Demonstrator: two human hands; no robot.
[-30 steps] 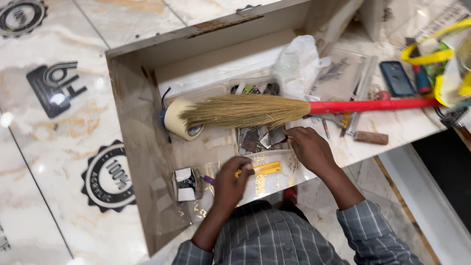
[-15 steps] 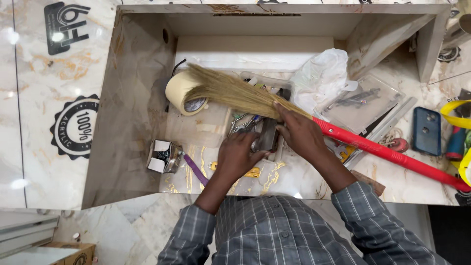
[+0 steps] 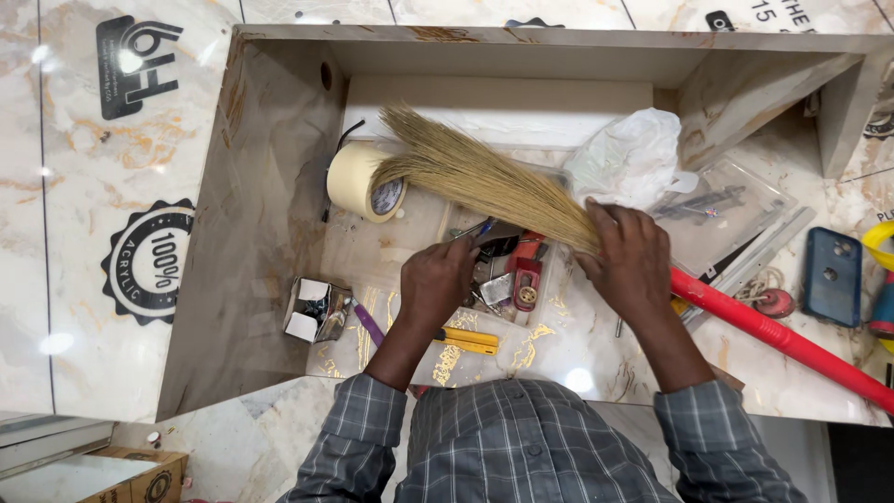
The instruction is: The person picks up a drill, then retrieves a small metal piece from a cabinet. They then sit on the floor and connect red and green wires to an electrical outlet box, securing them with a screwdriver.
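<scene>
My right hand (image 3: 635,265) is clamped over the broom (image 3: 484,182) where the straw meets its red handle (image 3: 782,340), fingers curled together around the bundle. The broom lies slantwise across the open box (image 3: 270,186): straw tips far and left, resting over the tape roll (image 3: 365,182), handle running off near and right across the marble slab (image 3: 838,391). Judging by how it lies, the broom is gripped but not lifted clear of the box, so getting it out of the way is only begun.

My left hand (image 3: 436,284) is down among the tools in the clear tray (image 3: 507,270), fingers bent and close together at the tray's left edge. I cannot tell whether they pinch anything; a thin blue-tipped tool (image 3: 480,229) sticks out just beyond the fingertips. The tray looks full, with red-handled pieces (image 3: 524,270) inside, so the sorting seems barely under way.

Both my wrists reach forward from plaid sleeves, the left forearm straight out, the right angled outward. A yellow cutter (image 3: 468,341) lies near my left wrist, a white bag (image 3: 633,158) just beyond my right hand.
</scene>
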